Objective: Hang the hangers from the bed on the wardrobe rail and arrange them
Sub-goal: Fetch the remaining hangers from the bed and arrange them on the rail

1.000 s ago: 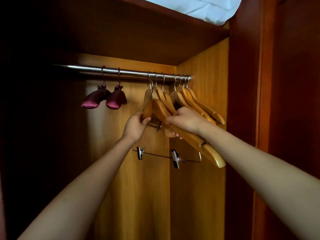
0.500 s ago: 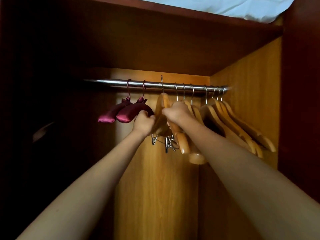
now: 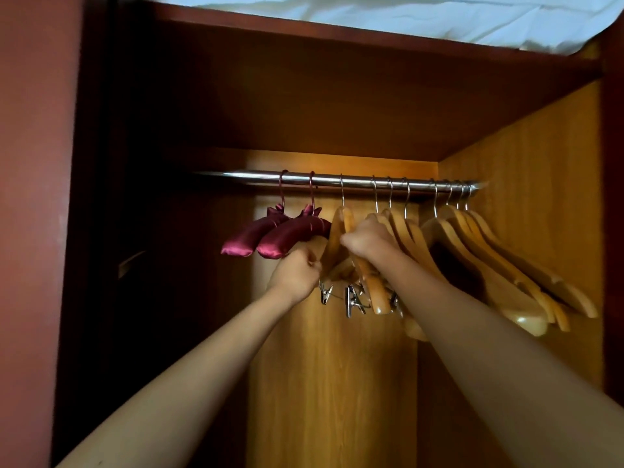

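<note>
A chrome wardrobe rail (image 3: 358, 180) runs across the wardrobe. A wooden clip hanger (image 3: 341, 231) hangs from it by its hook, turned edge-on, with metal clips (image 3: 353, 300) dangling below. My left hand (image 3: 297, 270) grips its left arm and my right hand (image 3: 369, 239) grips its right arm near the neck. Two padded maroon satin hangers (image 3: 270, 236) hang just left of it. Several more wooden hangers (image 3: 486, 255) hang to the right, up to the side wall.
The wardrobe's right side wall (image 3: 540, 204) stands close behind the last hangers. A shelf board (image 3: 337, 79) sits above the rail, with white bedding (image 3: 422, 18) on top. The left part of the wardrobe is dark, beside a red-brown door panel (image 3: 33, 231).
The clip hanger went from being held below the rail to hanging on it, turned edge-on beside the maroon hangers. Both hands rose with it and still grip it.
</note>
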{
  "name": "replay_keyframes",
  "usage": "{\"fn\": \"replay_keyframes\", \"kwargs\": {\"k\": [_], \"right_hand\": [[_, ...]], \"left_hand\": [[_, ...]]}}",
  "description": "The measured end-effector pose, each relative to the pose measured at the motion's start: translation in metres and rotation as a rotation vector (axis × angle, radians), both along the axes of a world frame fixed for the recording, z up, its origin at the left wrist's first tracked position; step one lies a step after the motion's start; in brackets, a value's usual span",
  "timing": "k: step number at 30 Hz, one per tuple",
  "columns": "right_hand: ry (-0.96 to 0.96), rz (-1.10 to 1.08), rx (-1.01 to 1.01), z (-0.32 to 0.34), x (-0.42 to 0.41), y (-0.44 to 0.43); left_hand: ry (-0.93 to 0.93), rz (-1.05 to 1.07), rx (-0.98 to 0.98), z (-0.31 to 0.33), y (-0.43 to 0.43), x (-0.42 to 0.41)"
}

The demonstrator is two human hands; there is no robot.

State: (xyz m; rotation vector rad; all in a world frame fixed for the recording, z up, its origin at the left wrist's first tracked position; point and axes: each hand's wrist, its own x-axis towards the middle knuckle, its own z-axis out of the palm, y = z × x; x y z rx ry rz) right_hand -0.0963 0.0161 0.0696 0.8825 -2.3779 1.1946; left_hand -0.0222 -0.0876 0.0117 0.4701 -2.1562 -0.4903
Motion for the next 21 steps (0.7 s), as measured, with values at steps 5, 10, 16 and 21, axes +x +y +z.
{"fn": "replay_keyframes", "kwargs": {"k": [5, 10, 16, 21], "right_hand": [[0.077, -0.057, 0.237, 0.008, 0.008, 0.0], [0.444, -0.245, 0.213, 0.008, 0.015, -0.001], [0.179, 0.131, -0.118, 0.02, 0.039, -0.029], [-0.441, 0.492, -0.132, 0.013, 0.046, -0.052]], "left_hand": [[-0.034, 0.03, -0.256, 0.014, 0.035, 0.018], [0.196, 0.207, -0.462, 0.057, 0.055, 0.04], [-0.077, 0.288, 0.128, 0.092, -0.015, 0.066], [-0.064, -0.099, 0.601, 0.069, -0.037, 0.067]]}}
